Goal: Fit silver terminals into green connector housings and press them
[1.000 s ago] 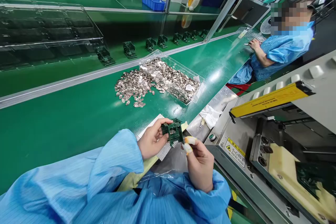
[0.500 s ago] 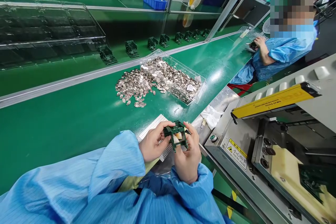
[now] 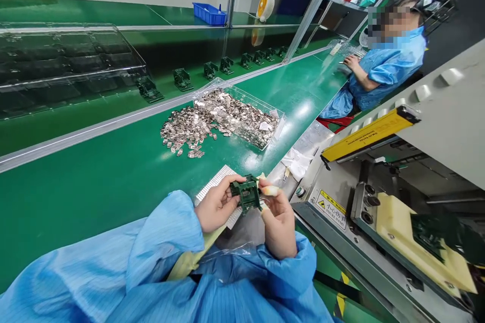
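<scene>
A dark green plastic housing (image 3: 248, 194) with an open frame shape is held up in front of my body. My left hand (image 3: 213, 210) grips its left side between thumb and fingers. At its right side, the thumb and fingertips of my right hand (image 3: 279, 222) are closed against the edge; light coverings wrap some of those fingers. Beneath my hands lies a white gridded sheet (image 3: 215, 180), partly hidden by my left hand. Beyond it, small metal pieces (image 3: 185, 128) form a loose heap, and more fill a clear plastic tray (image 3: 276, 133).
Several similar green housings (image 3: 182, 79) line the raised ledge, beside a clear blister tray (image 3: 68, 60). A machine with a yellow sensor bar (image 3: 369, 133) and a hand-injury warning label (image 3: 331, 207) stands at right. A co-worker in blue (image 3: 394, 65) sits farther along the bench.
The housing has turned between my hands, showing a different side. My right hand's fingers have shifted from inside its opening to its right edge. The camera view has also shifted slightly.
</scene>
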A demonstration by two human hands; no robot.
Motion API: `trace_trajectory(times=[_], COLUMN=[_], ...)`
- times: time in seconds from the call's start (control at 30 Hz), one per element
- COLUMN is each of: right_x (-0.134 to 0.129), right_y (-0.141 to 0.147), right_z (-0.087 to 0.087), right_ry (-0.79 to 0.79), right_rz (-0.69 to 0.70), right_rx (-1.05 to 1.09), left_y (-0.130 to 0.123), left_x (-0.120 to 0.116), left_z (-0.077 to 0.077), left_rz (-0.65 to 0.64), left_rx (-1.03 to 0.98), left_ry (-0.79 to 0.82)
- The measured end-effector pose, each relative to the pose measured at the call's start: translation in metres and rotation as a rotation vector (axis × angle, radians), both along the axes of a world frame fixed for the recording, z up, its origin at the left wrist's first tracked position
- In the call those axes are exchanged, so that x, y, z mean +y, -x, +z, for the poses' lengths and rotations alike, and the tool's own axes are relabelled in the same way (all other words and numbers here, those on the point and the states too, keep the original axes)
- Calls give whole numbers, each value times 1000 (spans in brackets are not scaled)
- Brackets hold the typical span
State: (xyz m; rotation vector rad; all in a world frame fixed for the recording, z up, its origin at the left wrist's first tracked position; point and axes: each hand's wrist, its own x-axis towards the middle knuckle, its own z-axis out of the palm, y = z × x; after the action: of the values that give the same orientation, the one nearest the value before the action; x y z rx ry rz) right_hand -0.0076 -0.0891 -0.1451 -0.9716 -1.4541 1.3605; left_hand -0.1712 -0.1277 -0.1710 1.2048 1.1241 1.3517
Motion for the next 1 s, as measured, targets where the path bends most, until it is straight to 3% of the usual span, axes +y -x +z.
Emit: trace_trajectory(times=[0.17,0.3,0.4,0.47,0.6,0.67,0.77,0.83,0.9,1.0], right_x=[-6,-12,-22,-34,-55,-58,-51,-40,-22,10], right_y=[-34,-74,-124,-164,-235,-260,-284,-292,-297,-300], right_z=[15,32,44,49,48,47,50,54,59,69], right_ry=[-217,-287,-264,-306,-417,-457,-454,-468,-526,-581], right_rz=[225,196,114,-69,-764,-1020,-1117,-1111,-1100,-1040], right_rx=[-118,-158,-96,-50,-6,11,28,8,-42,-189], left_y=[-9,-21,-41,-70,-161,-209,-261,-274,-269,-229], left_x=[-6,-2,27,56,112,133,153,158,158,149], left_z=[22,58,88,105,125,129,133,137,141,145], left_rz=[-147,-473,-719,-713,-567,-542,-579,-597,-570,-537], left_rx=[-12,137,267,373,522,574,648,618,503,294], left_ry=[81,85,12,-83,-423,-530,-459,-377,-319,-231])
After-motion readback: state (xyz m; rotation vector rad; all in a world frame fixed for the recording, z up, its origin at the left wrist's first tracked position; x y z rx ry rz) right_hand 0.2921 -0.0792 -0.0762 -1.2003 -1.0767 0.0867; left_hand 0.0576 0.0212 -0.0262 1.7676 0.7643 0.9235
